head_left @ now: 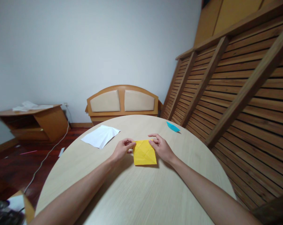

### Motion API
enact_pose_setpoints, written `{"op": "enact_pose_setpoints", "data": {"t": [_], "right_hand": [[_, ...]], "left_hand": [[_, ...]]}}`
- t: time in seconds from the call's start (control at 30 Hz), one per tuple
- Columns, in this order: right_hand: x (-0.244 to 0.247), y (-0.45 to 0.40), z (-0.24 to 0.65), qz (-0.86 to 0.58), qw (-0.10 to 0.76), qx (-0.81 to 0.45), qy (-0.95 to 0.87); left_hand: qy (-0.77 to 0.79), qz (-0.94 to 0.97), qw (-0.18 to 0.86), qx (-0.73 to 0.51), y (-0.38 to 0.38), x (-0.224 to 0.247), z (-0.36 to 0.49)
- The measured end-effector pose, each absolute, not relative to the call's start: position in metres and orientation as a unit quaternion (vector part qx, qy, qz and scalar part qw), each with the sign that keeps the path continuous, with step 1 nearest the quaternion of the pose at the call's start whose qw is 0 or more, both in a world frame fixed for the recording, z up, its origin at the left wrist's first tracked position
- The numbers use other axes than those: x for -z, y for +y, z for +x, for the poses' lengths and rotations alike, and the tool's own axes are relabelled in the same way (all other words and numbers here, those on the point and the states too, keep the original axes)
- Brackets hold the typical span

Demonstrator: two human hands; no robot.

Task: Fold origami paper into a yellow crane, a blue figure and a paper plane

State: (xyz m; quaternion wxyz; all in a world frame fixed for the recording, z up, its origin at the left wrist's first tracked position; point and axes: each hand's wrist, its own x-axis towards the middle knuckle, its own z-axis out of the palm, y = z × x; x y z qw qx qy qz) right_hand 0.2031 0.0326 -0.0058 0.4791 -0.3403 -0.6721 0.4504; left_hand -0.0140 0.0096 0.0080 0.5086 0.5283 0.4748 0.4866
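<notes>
A yellow sheet of folding paper point(145, 153), roughly square and marked with diagonal creases, is held just over the middle of the table. My left hand point(124, 147) pinches its upper left corner between thumb and fingers. At the upper right corner, my right hand point(162, 147) grips the paper, thumb on its face and index finger stretched out above the edge. The other right fingers are partly hidden behind the sheet. Its lower edge hangs close to the tabletop, with a shadow beneath; I cannot tell whether it touches.
On the round table point(141, 193), a creased white sheet point(100, 136) lies at the back left and a folded blue paper piece point(173, 126) at the back right. Beyond stand a headboard point(122, 87), a slatted wooden frame point(216, 90) and a low desk point(47, 123). A cable point(52, 150) crosses the floor.
</notes>
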Motion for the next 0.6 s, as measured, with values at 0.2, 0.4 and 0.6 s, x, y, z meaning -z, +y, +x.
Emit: {"op": "enact_pose_setpoints", "data": {"t": [0.2, 0.4, 0.6], "right_hand": [[0.013, 0.037, 0.201, -0.379, 0.454, -0.459, -0.663], [0.015, 0.039, 0.207, -0.421, 0.423, -0.187, -0.78], [0.007, 0.025, 0.205, -0.32, 0.307, -0.085, -0.892]], "left_hand": [[0.495, 0.527, 0.513, -0.463, 0.012, -0.001, -0.011], [0.512, 0.554, 0.465, -0.463, 0.018, 0.011, -0.012], [0.552, 0.632, 0.304, -0.452, 0.026, 0.023, -0.022]]}}
